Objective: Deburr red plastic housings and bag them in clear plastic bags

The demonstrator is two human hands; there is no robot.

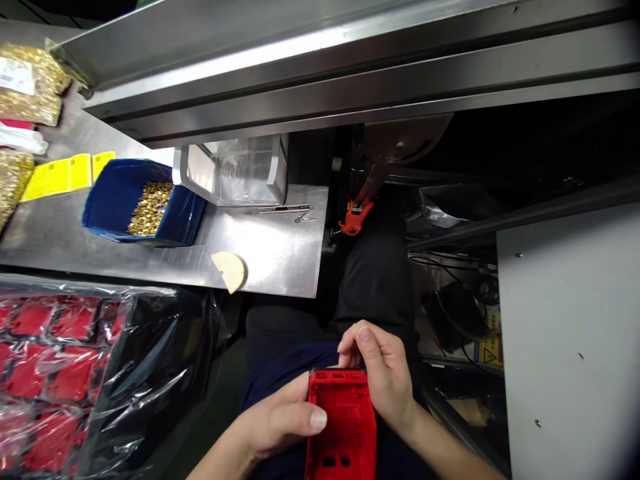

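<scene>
Low in the head view, a red plastic housing (345, 417) rests over the lap, its hollow inside facing up. My left hand (285, 417) grips its left side, the thumb lying over the edge. At the upper right corner of the housing is my right hand (377, 367), its fingers curled and the thumb pressed against them; whether something small is between them is hidden. On the metal table stands a blue bin (113, 200) holding many small brass parts (150, 208). A cream half-round piece (230, 270) lies near the table's front edge.
Bagged red housings (60, 377) fill a box at the lower left. A clear container (245, 170) and tweezers (280, 209) are on the table (280, 257). Metal rails (300, 80) cross above. An orange clip (356, 217) hangs beyond the lap. A pale panel (565, 333) stands right.
</scene>
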